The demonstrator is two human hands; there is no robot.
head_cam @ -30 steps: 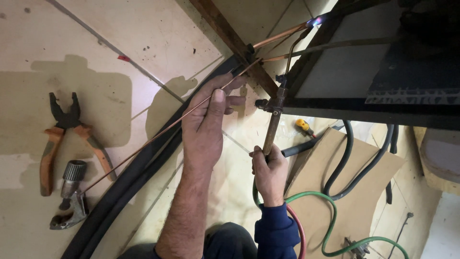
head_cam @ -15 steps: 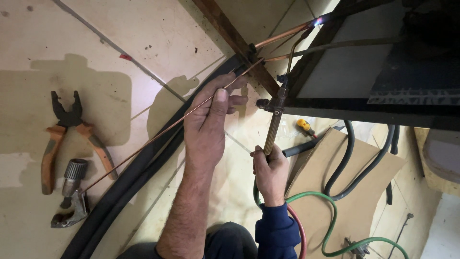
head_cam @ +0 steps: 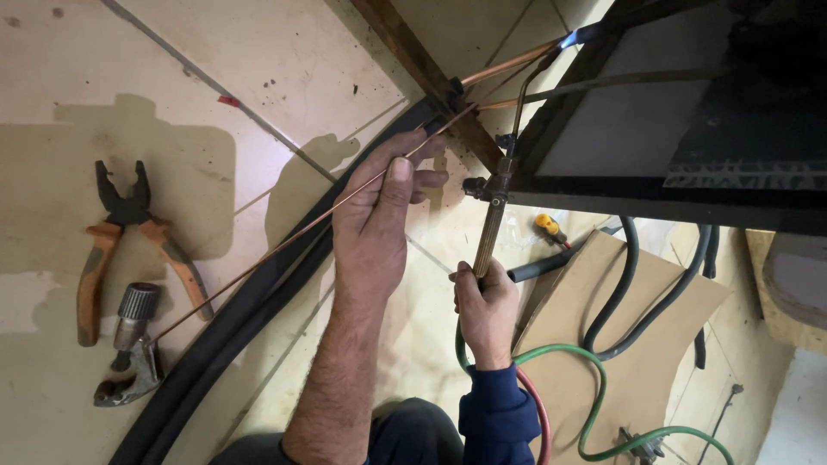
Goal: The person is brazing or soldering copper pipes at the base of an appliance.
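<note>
Left hand (head_cam: 372, 226) pinched thin copper brazing rod (head_cam: 284, 241), tip toward 1 o'clock at copper pipe (head_cam: 508, 65). Right hand (head_cam: 485, 306), grip clamped on brass torch handle (head_cam: 489, 234); blue flame (head_cam: 567, 40) at pipe.

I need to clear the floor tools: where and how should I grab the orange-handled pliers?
Grip the pliers from above, around both orange handles near their lower ends. They lie flat on the tile, black jaws pointing away, handles splayed apart, so squeeze them together. The tube cutter lies close beside.
</note>
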